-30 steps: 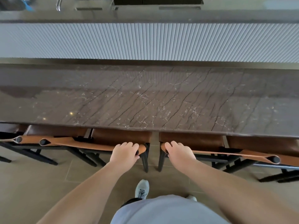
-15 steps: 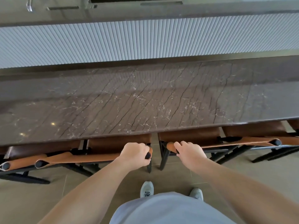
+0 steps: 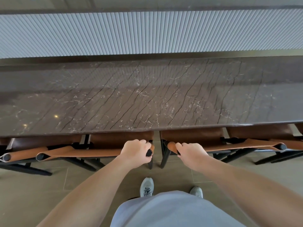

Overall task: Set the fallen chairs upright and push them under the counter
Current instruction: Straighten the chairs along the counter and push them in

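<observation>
Several chairs with tan leather backrests and black frames stand upright in a row, their brown seats tucked under the dark marble counter. My left hand grips the right end of the left middle chair's backrest. My right hand is closed on the left end of the right middle chair's backrest. A narrow gap separates these two chairs. Another chair stands at the far left, and one more chair at the far right.
Beyond the counter runs a white ribbed panel. Below the chairs lies a beige tiled floor. My grey shoes stand on it just behind the gap between the two middle chairs.
The view has tilted slightly and moved closer to the counter. Both hands have curled tighter on the backrest ends, and the chairs sit a little further under the counter edge.
</observation>
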Available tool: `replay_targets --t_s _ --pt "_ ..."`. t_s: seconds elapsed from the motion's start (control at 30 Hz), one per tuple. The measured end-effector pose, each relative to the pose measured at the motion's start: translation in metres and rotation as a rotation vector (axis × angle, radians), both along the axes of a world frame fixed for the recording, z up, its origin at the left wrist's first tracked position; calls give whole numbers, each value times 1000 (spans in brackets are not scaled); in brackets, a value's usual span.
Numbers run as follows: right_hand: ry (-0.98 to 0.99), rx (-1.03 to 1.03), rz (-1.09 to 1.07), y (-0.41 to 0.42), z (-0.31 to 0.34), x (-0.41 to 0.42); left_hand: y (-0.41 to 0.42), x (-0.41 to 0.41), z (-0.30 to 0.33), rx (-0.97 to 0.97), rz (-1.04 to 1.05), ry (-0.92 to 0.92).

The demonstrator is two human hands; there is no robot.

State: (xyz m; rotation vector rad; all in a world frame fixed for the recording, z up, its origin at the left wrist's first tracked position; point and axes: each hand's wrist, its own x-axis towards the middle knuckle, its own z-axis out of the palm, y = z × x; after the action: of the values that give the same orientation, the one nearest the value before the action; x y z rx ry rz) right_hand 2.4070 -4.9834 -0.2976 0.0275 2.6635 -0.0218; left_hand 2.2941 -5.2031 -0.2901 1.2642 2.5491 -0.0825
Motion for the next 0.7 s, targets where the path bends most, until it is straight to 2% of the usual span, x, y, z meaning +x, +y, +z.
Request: replay_targets --t_s 0.47,0.7 --pt "20 -61 22 -7 5 -5 5 5 9 -31 51 -26" --pt "54 -104 -63 -16 10 -1 8 7 11 -72 50 -11"
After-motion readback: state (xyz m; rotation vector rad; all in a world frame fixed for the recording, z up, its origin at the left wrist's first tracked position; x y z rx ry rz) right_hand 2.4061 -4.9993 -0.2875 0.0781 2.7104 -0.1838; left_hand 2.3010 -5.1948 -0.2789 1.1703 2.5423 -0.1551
